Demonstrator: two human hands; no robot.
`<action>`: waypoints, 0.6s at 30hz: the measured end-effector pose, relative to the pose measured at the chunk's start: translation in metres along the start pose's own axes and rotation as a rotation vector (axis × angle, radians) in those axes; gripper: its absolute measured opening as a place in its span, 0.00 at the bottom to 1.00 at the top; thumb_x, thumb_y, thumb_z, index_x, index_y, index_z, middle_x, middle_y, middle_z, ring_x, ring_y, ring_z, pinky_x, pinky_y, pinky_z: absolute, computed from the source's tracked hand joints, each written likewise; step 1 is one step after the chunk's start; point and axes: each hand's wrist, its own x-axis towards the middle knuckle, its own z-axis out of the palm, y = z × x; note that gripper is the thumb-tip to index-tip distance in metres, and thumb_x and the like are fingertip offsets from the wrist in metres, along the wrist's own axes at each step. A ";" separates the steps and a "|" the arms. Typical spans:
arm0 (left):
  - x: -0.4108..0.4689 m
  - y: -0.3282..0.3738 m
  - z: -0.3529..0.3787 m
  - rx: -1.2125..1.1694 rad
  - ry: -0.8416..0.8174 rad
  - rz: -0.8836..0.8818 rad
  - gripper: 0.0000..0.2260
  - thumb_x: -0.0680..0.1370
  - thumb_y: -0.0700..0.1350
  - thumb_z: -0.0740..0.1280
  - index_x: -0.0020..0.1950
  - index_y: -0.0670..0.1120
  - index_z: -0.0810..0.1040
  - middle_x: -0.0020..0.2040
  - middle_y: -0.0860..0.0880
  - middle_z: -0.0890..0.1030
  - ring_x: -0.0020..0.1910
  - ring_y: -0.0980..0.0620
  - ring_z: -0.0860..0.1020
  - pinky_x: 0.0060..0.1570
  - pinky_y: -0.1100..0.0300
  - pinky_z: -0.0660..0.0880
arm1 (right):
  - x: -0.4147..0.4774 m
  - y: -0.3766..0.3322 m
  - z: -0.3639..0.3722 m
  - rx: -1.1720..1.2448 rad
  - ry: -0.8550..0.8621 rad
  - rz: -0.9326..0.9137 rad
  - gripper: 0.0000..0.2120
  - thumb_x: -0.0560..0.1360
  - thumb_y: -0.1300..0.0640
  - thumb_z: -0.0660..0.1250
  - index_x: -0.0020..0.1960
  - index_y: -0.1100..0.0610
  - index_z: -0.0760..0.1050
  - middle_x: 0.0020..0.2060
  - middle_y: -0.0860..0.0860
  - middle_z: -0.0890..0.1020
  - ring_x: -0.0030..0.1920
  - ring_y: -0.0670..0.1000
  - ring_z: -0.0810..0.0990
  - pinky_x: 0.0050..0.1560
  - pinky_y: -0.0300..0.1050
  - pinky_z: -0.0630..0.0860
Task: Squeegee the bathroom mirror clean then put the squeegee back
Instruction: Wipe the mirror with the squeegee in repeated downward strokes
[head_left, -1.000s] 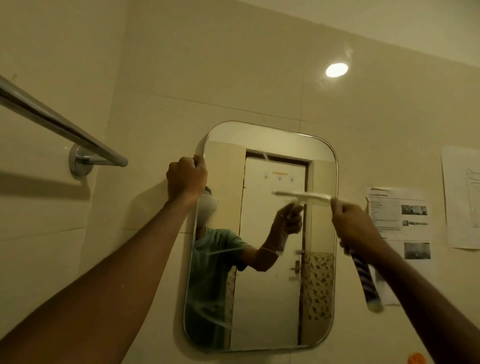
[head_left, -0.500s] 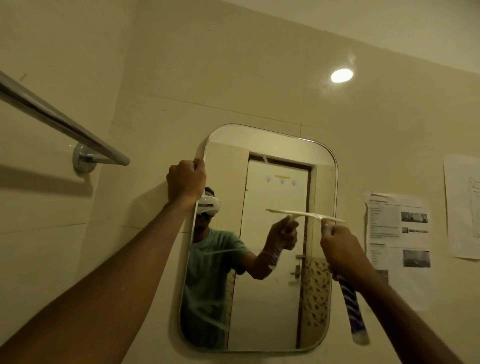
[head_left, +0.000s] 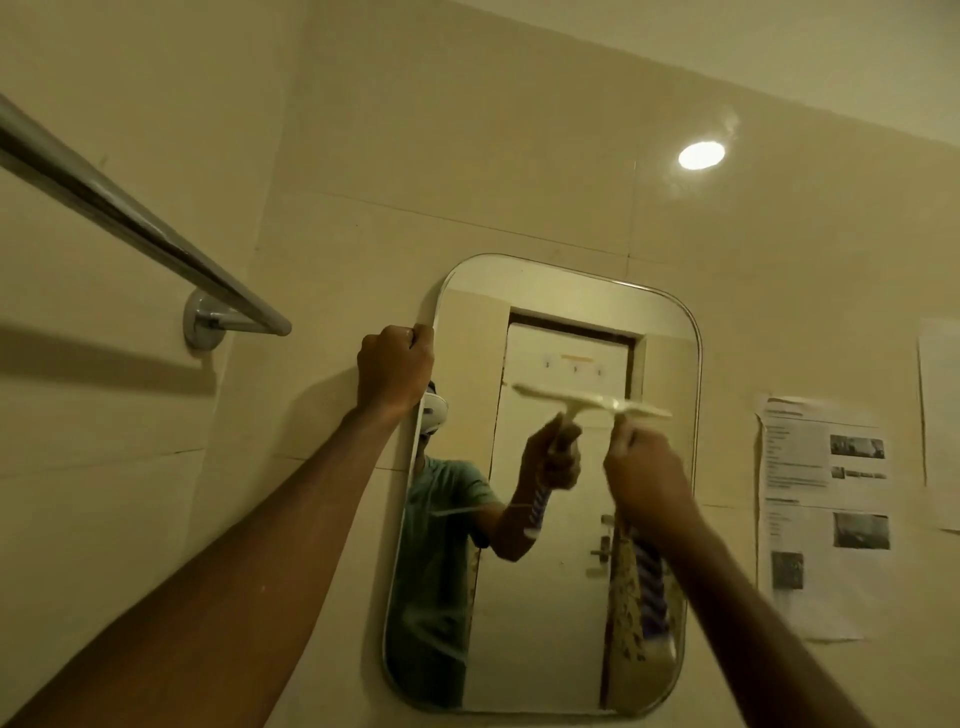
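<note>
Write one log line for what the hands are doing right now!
left hand: grips mirror left edge | right hand: holds squeegee | blade: on glass, upper right | phase: wiping, streaks remain

The tiled wall carries everything here. A rounded mirror hangs flat on it at the middle. To the left a chrome towel bar juts out from a round mount. To the right 2 printed paper sheets are stuck flat against the tiles.
</note>
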 end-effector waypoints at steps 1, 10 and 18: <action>0.000 0.000 -0.001 -0.002 -0.004 0.005 0.24 0.80 0.46 0.56 0.23 0.43 0.67 0.23 0.45 0.71 0.26 0.50 0.68 0.32 0.55 0.64 | -0.015 0.002 0.006 0.010 -0.017 0.042 0.19 0.83 0.51 0.50 0.39 0.56 0.72 0.26 0.51 0.74 0.16 0.40 0.70 0.15 0.29 0.61; 0.006 -0.001 -0.011 -0.250 -0.169 -0.226 0.27 0.81 0.56 0.50 0.45 0.35 0.78 0.41 0.37 0.81 0.41 0.39 0.80 0.47 0.44 0.79 | 0.076 -0.097 -0.036 0.000 0.055 -0.136 0.11 0.83 0.56 0.51 0.48 0.59 0.69 0.34 0.54 0.73 0.28 0.51 0.75 0.30 0.47 0.78; 0.005 0.001 -0.017 -0.389 -0.253 -0.276 0.30 0.81 0.57 0.45 0.45 0.37 0.79 0.36 0.39 0.81 0.35 0.41 0.81 0.39 0.51 0.80 | -0.040 -0.034 0.042 0.084 -0.013 0.057 0.21 0.83 0.47 0.49 0.39 0.55 0.72 0.26 0.51 0.76 0.20 0.44 0.74 0.21 0.37 0.71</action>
